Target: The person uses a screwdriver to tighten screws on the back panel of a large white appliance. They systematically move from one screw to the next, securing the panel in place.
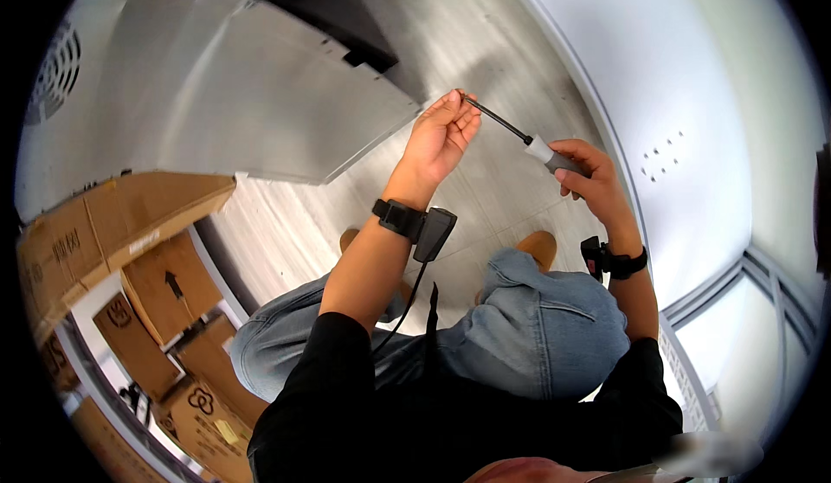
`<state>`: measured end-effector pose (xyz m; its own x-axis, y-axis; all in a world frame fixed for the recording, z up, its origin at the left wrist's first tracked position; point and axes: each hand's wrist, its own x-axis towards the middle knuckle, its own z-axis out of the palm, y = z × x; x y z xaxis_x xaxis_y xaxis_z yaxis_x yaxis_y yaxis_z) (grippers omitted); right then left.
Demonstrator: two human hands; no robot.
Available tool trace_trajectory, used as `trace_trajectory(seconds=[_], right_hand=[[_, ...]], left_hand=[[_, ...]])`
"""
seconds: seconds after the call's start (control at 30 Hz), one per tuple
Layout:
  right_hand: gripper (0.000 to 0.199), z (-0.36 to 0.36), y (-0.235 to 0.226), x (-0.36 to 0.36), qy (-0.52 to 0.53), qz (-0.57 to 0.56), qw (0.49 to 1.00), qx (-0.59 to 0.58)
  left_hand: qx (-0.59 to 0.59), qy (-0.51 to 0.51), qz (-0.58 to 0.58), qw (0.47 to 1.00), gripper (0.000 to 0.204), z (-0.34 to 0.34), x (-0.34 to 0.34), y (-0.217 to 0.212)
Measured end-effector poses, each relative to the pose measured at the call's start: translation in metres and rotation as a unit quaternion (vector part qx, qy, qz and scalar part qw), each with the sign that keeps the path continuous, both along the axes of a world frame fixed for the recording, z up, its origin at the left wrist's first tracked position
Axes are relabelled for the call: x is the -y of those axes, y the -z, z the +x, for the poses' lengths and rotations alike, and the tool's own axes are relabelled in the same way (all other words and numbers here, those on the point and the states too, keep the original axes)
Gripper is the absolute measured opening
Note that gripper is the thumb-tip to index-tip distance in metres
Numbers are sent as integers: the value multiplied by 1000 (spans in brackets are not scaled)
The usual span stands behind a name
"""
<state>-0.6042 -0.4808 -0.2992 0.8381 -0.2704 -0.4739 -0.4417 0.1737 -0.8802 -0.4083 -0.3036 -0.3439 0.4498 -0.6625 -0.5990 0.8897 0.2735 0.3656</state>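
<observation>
My right hand (589, 176) is closed round the grey handle of a screwdriver (506, 125), whose thin dark shaft points up and to the left. At the shaft's far end the thumb and fingers of my left hand (446, 132) are pinched together, touching the tip. Whatever small thing lies between those fingertips is too hidden to name. Several small screw-like pieces (662, 156) lie on the white surface (692, 215) to the right of my right hand.
A large metal cabinet panel (234, 76) with a round vent fills the upper left. Cardboard boxes (169, 288) sit on a rack at the lower left. My bent knees (554, 327) are below my hands, over a pale wood-look floor (277, 232). A cable (407, 310) hangs from my left wrist device.
</observation>
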Motion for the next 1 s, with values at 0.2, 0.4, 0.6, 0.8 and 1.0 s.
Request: trace_trajectory(seconds=[0.2,0.4,0.6,0.8,1.0], right_hand=[[33,55,-2,-24,-96,-23,995,-10],[32,98,-12,-46,-218,-194,956,26],[22,145,-23,-81,-375,-322,869,-8],[25,176,4,-113,-393,-320,862,-28],[30,174,46,-133,-303,-256,916,-53]], left_hand=[[-5,-94,-12,996,13,17,-53,6],[-5,-157,58,986,13,17,-91,24],[-132,-223,99,961,13,-2,-127,57],[-148,-181,161,959,13,15,-153,91],[-13,-66,285,956,13,55,-151,111]])
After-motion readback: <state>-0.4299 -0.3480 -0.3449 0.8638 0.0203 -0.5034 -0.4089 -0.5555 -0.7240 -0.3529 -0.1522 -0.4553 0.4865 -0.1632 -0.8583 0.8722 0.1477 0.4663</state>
